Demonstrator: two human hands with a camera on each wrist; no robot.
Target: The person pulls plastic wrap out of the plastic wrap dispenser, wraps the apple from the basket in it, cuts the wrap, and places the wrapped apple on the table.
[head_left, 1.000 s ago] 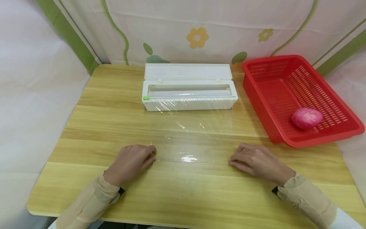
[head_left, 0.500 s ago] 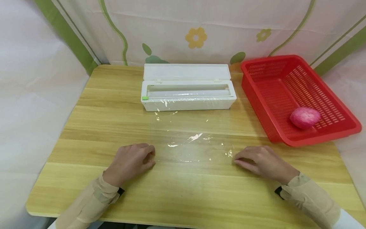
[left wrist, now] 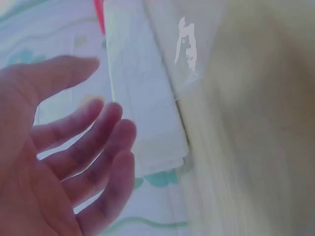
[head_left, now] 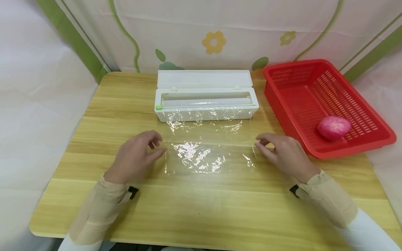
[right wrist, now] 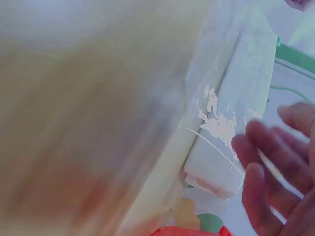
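Note:
A sheet of clear plastic wrap [head_left: 194, 157] runs forward from a white cling film dispenser [head_left: 204, 79], wrinkled and glinting over the wooden table. Inside the dispenser lies the film roll [head_left: 205, 102], its lid tipped back. My left hand [head_left: 133, 153] is just beside the sheet's left edge, holding nothing; in the left wrist view its fingers [left wrist: 106, 142] are spread and loosely bent. On the other side, my right hand [head_left: 285, 153] is close to the sheet's right edge. Its fingers [right wrist: 256, 182] are relaxed and apart from the thumb in the right wrist view.
A red plastic basket [head_left: 282, 104] stands at the right, near the right hand, with a pink oval object [head_left: 334, 128] inside. A green slider [head_left: 159, 107] sits at the dispenser's left front. Behind the wooden table [head_left: 201, 223] hangs a patterned curtain [head_left: 238, 17].
Both hands have let go of the wrap's front corners, the right one first, and moved forward along its sides. The released sheet has slackened and wrinkled.

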